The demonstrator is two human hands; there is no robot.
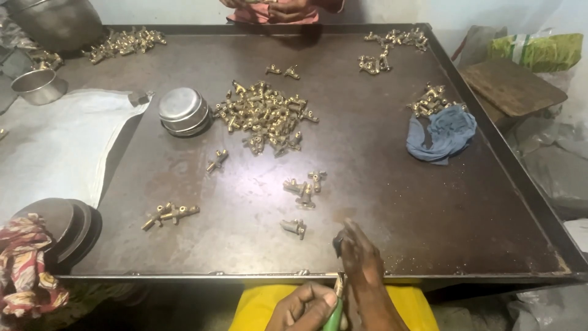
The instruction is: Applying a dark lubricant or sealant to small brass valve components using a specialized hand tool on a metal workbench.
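Dark steel bench [398, 202], brass fittings [264, 116] heaped mid-surface. Left hand [304, 308] curled round green-handled tool [334, 312]; right hand [362, 263] pinching small dark part [337, 243]. Fittings likely heavy, rigid, knobbly; grip by body.

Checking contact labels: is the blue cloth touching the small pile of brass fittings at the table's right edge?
Touching. The head view shows the blue cloth lying against and partly over the brass fittings pile.
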